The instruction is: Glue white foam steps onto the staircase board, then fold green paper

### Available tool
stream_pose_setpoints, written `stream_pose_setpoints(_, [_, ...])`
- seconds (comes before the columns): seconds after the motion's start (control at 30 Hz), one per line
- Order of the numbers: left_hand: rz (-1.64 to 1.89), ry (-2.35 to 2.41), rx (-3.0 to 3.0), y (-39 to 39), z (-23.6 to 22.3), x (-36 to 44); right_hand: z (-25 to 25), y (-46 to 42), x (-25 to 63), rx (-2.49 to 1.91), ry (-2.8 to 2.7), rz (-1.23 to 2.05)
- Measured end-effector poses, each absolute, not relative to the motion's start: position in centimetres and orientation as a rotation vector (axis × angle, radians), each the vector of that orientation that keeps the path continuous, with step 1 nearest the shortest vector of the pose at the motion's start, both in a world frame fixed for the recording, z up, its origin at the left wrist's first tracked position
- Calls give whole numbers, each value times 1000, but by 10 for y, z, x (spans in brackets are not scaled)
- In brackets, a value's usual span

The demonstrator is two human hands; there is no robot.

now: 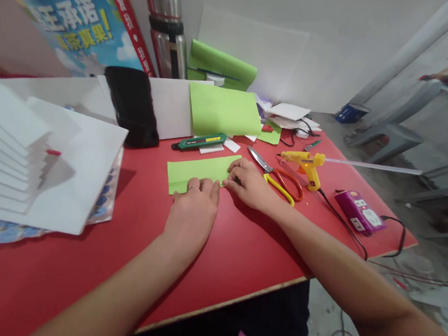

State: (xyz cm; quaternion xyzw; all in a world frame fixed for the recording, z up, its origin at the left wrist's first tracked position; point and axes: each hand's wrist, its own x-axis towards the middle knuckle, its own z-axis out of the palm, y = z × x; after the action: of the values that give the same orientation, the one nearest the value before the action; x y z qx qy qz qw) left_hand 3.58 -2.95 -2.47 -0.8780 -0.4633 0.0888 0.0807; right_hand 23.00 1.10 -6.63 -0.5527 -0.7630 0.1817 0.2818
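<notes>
A strip of light-green paper [185, 172] lies flat on the red table in front of me. My left hand [194, 207], with a ring on one finger, is closed at the strip's near edge, its bent fingers pressing on the paper. Beside it, my right hand [244, 182] pinches the same edge toward the right end, thumb and fingertips together. Both hands' fingers partly cover the near edge. Just right of my right hand lie scissors [275, 174] with red and yellow handles, blades apart.
A green utility knife [200, 142] lies beyond the strip. On the right are a yellow glue gun [306, 165] and a purple box [360, 212] with a cord. White stepped pieces [3, 156] stand at left. Behind are a black object [132, 105], green sheets [224, 108] and a steel flask [167, 34].
</notes>
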Motion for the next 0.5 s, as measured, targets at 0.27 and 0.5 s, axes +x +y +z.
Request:
stream_pose_setpoints(0.27, [281,-1438,-2653,-30,-22,38,-67,12,231,-1484,-2055,461])
stream_pose_setpoints(0.5, [303,-1463,-2658,-29,-18,40,-68,11,239,-1502,-2137,392])
